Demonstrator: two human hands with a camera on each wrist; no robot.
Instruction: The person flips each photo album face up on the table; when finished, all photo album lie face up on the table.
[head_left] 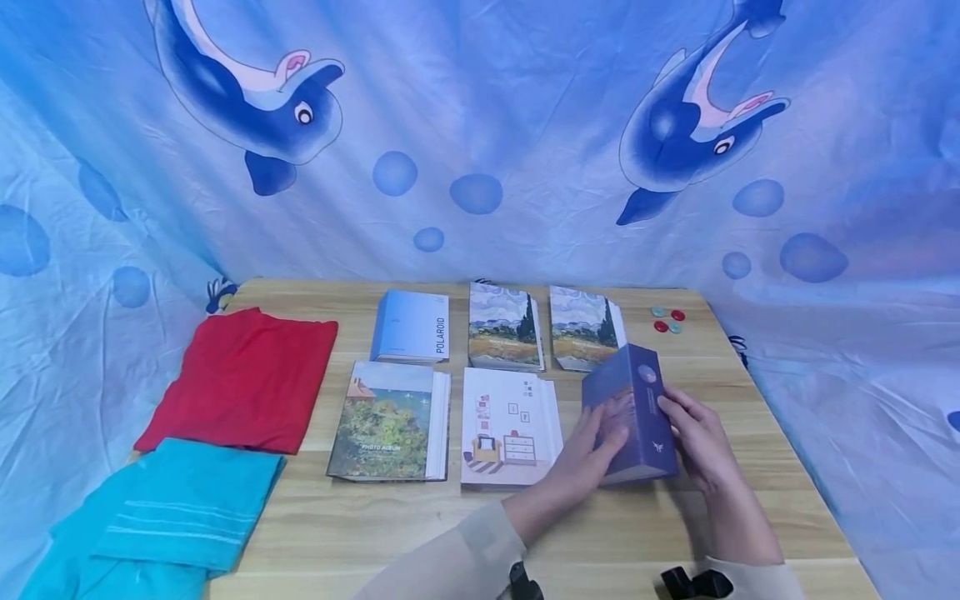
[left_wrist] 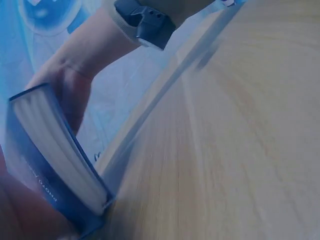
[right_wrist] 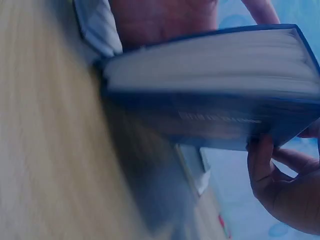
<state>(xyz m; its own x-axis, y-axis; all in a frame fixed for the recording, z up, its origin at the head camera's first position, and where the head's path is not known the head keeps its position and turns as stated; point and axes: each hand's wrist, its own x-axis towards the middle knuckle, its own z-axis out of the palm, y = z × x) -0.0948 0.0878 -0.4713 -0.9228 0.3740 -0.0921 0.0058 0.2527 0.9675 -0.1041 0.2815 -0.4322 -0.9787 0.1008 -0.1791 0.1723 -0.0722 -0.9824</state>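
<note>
A thick navy photo album (head_left: 647, 400) leans tilted at the front right of the table, its spine turned up toward the right. My left hand (head_left: 573, 467) lies against its front cover with fingers extended. On the other side, my right hand (head_left: 701, 437) pinches the album near the spine, thumb and fingers at its edge. The right wrist view shows the white page block (right_wrist: 215, 65) and the fingers (right_wrist: 262, 157) of the right hand on the dark cover. Just left of it lies a white album with a furniture drawing (head_left: 502, 425), partly behind my left forearm.
A garden-painting album (head_left: 386, 421) lies front left. Behind are a blue Polaroid album (head_left: 411, 325) and two landscape albums (head_left: 504, 325) (head_left: 585, 325). Several red and green discs (head_left: 661, 327) sit back right. Red cloth (head_left: 240, 379) and turquoise cloth (head_left: 172, 517) cover the left edge.
</note>
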